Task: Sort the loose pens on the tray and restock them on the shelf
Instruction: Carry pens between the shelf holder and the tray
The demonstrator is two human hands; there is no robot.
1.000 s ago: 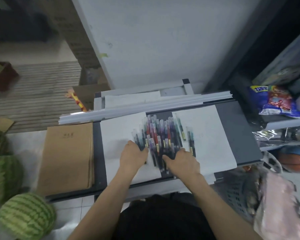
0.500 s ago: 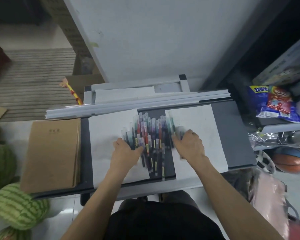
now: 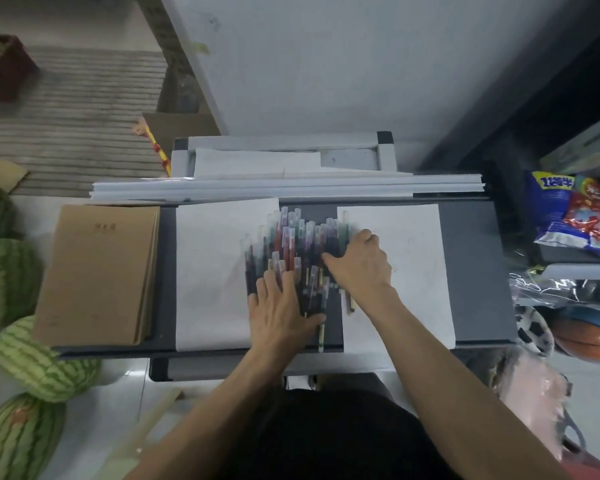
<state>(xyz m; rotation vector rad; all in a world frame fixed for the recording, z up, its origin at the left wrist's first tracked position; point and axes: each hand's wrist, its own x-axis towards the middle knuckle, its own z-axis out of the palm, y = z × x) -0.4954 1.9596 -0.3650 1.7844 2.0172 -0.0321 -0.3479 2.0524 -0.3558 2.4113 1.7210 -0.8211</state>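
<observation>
A pile of several loose coloured pens (image 3: 291, 244) lies mid-tray on the dark grey tray (image 3: 471, 271), between two white paper sheets (image 3: 208, 271). My left hand (image 3: 278, 310) lies flat with straight fingers on the near left part of the pile. My right hand (image 3: 361, 268) is at the pile's right side. Its fingers curl down over the pens there and its thumb reaches left across them. A few pen ends stick out toward me below both hands.
A stack of brown notebooks (image 3: 97, 271) lies on the tray's left end. White strips (image 3: 284, 187) run along the back edge. Watermelons (image 3: 45, 358) sit on the floor at left. Shelves at right hold a snack bag (image 3: 575, 220) and balls (image 3: 586, 337).
My right hand swept left from the right paper sheet into the pile, bringing the stray pens with it. My left hand slid right onto the pile.
</observation>
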